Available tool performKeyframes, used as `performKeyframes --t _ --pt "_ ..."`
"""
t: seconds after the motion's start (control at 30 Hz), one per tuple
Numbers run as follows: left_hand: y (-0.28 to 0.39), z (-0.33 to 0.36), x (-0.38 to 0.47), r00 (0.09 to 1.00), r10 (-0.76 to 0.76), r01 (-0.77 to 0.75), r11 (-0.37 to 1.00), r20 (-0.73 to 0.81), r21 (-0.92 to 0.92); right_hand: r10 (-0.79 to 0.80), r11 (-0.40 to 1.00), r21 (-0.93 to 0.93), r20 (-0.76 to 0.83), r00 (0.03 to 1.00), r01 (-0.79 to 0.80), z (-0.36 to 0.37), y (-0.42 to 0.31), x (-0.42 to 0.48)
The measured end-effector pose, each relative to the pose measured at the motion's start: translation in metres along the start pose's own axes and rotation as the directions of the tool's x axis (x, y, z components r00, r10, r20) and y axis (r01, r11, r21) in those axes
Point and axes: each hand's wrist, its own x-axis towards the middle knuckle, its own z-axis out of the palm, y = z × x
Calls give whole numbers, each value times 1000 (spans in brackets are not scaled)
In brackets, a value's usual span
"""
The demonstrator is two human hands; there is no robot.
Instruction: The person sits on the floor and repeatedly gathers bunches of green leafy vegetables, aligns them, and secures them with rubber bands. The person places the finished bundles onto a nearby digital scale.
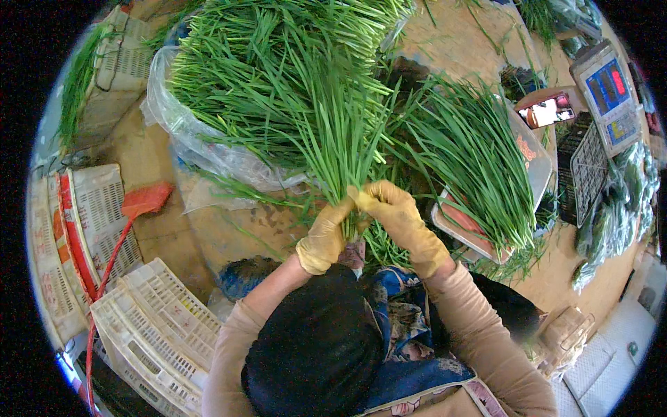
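Note:
A bunch of long green garlic chives (pixel 338 151) stands fanned out between my hands, leaf tips pointing away from me. My left hand (pixel 324 237), in a yellowish glove, wraps the stem end from the left. Gloved the same way, my right hand (pixel 404 221) closes its fingers on the bunch's right side, close to my left thumb. What the right fingertips pinch is partly hidden. Just beyond lies a big heap of chives (pixel 234 99) on clear plastic sheeting (pixel 208 156). To the right, more chives (pixel 474 161) lie across a shallow tray (pixel 440 221).
A digital scale (pixel 609 99), a phone (pixel 546 111) and a black plastic crate (pixel 589 169) are at the right. Bagged greens (pixel 615 219) lie nearby. White plastic crates (pixel 156 323) and a red long-handled dustpan (pixel 148 199) stand at the left. Loose leaves litter the floor (pixel 453 36).

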Motion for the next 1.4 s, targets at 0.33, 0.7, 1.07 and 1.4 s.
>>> performKeyframes --t 0.33,0.7,1.07,1.4 --pt "2 1 -5 983 12 -3 999 -185 50 262 465 -807 519 814 365 -63 48 -58" --pt "-26 4 8 990 135 -133 868 30 479 -303 944 -136 1 953 301 12 -35 4" --pt "-28 16 12 928 -62 -274 555 368 785 -694 411 -893 -173 699 187 -166 -38 -74" --pt "-28 16 12 945 -43 -247 554 324 795 -562 142 -949 -310 767 -280 -232 4 -105"
